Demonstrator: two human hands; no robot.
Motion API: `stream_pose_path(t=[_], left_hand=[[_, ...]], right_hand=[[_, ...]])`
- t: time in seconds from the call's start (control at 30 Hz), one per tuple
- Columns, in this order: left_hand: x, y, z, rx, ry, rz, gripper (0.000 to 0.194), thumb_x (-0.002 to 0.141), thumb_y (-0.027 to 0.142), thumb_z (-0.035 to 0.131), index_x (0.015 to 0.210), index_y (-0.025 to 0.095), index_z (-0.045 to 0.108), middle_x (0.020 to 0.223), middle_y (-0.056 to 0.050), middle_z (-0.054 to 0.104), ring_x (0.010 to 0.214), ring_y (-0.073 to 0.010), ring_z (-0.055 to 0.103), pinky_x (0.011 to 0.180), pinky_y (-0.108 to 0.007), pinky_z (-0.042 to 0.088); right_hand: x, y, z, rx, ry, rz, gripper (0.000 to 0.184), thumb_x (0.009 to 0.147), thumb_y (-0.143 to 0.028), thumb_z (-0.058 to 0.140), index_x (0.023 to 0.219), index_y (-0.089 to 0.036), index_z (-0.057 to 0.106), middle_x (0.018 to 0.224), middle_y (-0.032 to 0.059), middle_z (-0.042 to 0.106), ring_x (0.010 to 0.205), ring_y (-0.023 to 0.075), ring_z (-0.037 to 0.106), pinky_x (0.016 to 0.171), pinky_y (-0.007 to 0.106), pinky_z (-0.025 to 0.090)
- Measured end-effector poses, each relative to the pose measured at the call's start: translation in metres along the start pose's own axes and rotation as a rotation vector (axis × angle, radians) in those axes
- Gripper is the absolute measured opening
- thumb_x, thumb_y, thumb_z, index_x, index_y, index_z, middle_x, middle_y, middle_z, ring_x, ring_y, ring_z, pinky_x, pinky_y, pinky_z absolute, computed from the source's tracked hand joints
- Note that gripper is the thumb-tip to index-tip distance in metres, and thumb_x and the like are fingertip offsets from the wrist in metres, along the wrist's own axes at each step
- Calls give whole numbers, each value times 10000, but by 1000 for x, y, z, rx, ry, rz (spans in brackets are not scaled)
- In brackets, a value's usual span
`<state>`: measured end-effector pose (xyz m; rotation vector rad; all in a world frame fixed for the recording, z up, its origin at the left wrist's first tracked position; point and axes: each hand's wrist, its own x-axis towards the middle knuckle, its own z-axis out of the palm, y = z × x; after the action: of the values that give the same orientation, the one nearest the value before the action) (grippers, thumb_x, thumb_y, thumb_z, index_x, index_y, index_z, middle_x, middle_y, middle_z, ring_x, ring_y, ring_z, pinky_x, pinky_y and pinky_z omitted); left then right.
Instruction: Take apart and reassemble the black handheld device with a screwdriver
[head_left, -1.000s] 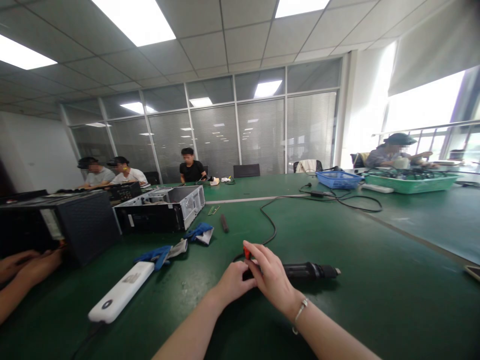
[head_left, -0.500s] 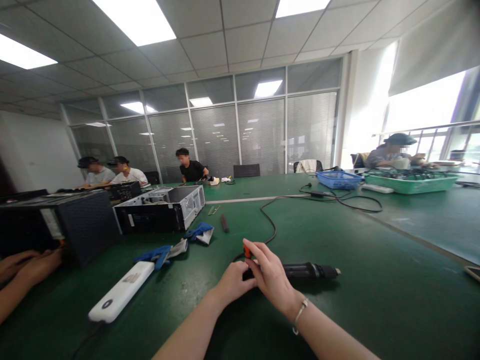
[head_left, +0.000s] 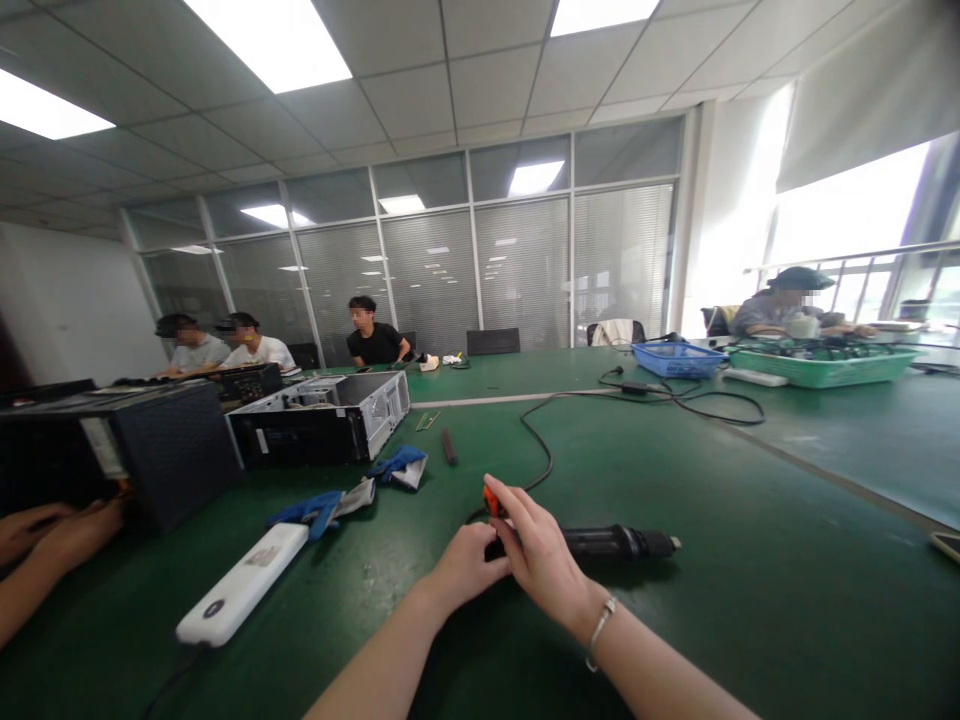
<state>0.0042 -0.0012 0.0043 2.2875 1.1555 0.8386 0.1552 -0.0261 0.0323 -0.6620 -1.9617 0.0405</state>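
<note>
Head view: with right hand (head_left: 544, 560), pinching orange grip (head_left: 491, 502) between thumb and fingertips, just above left hand (head_left: 466, 565). With left hand, curling thumb and fingers round near side; can't tell how far closed or on what, contact hidden. See black tool (head_left: 619, 542) lying on green table (head_left: 750, 620), behind right hand, tip to right. Note cord (head_left: 541, 440) farther off, gloves (head_left: 322, 510) and white bar (head_left: 244, 585) left, open case (head_left: 315, 430) far left, blue basket (head_left: 675, 362) and green basket (head_left: 840, 373) far right.
</note>
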Motion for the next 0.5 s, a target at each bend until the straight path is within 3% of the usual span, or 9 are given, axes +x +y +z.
stream_pose_path(t=[0.13, 0.3, 0.5], left_hand=[[0, -4, 2, -24, 16, 13, 128, 761, 134, 601, 853, 118, 687, 812, -27, 706, 731, -182, 637, 659, -221, 464], [0, -2, 2, -21, 16, 27, 123, 752, 142, 617, 851, 139, 690, 857, -16, 707, 771, -179, 632, 709, -225, 466], [0, -4, 2, 32, 14, 16, 118, 770, 177, 612, 836, 117, 689, 790, -29, 697, 698, -173, 620, 643, -222, 453]], right_hand=[[-1, -1, 0, -4, -8, -31, 569, 937, -132, 429, 1468, -261, 269, 1217, 109, 551, 1067, 220, 566, 903, 384, 525], [-3, 5, 4, -22, 26, -13, 484, 942, -161, 464, 1402, -283, 373, 1130, 91, 589, 995, 223, 592, 838, 389, 545], [-4, 1, 2, -30, 4, -25, 569, 953, -118, 365, 1485, -265, 226, 1233, 108, 572, 1083, 219, 581, 905, 391, 537]])
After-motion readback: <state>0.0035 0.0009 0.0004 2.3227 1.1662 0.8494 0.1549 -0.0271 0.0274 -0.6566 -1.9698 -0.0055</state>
